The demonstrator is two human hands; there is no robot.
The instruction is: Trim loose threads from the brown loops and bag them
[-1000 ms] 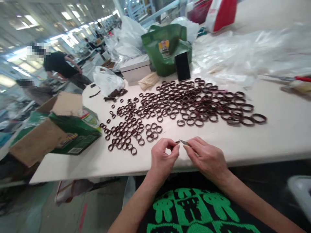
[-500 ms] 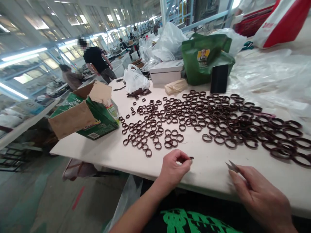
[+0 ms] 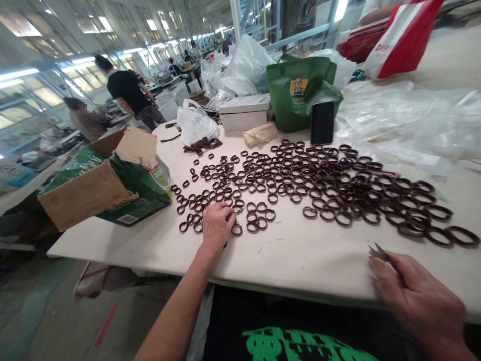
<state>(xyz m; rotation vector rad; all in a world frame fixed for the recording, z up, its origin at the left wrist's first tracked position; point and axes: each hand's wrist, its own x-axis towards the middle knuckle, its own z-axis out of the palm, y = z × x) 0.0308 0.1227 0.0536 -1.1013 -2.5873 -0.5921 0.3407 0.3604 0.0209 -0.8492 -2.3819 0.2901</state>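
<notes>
My left hand (image 3: 217, 226) is over the left-hand group of dark brown rings (image 3: 270, 215), its fingers curled together in a pinch. Whatever lies between the fingertips is hidden; rings surround the hand closely. Near the table's front edge on the right, my right hand (image 3: 421, 293) is wrapped round a small pair of thread snips (image 3: 380, 252). The pointed blades stick out past thumb and forefinger, slightly apart, and touch no ring. Many more rings, larger ones among them (image 3: 464, 235), are spread across the table toward the right.
On the pale table (image 3: 150, 250) stand an opened green carton (image 3: 139, 200), a white box (image 3: 244, 120), a green bag (image 3: 296, 108) and a black phone (image 3: 322, 123). Plastic sheeting (image 3: 406, 125) covers the back right. Two people are in the background at left.
My left hand has moved left and away from me, from the bare front of the table onto the left ring group. My right hand, still with the snips, has shifted slightly right. The view has turned.
</notes>
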